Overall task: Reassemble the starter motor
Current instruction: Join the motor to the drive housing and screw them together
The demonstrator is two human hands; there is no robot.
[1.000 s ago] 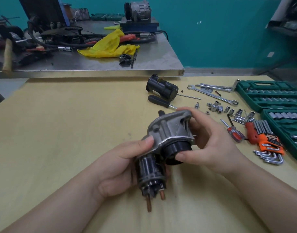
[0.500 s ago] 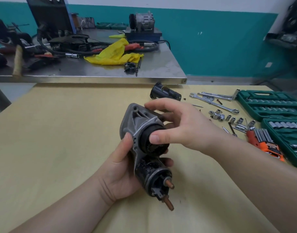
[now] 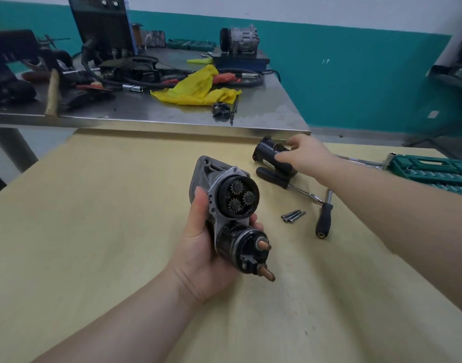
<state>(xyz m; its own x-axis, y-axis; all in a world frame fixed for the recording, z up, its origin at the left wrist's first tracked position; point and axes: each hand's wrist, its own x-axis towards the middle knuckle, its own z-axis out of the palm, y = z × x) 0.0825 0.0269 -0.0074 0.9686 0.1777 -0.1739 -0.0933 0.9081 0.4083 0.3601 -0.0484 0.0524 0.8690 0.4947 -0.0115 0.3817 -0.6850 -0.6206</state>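
My left hand (image 3: 201,242) grips the starter motor front assembly (image 3: 224,203), held above the yellow table (image 3: 93,218). Its grey aluminium nose housing points away from me. Three small planetary gears show in the open black ring facing me. The black solenoid (image 3: 244,248) with two copper studs sits below the gears. My right hand (image 3: 307,155) reaches to the far side of the table and closes its thumb and fingers on the black cylindrical motor body (image 3: 268,150) lying there.
A black-handled screwdriver (image 3: 273,176) lies just in front of the motor body. Several bolts (image 3: 292,215) and a black-handled driver (image 3: 324,221) lie right of centre. A green socket case (image 3: 434,170) sits at the right edge. A cluttered steel bench (image 3: 264,111) stands behind.
My right hand left the gear end of the assembly and reached forward to the black motor body. My left hand tilted the assembly, showing the planetary gears. The camera view rose.
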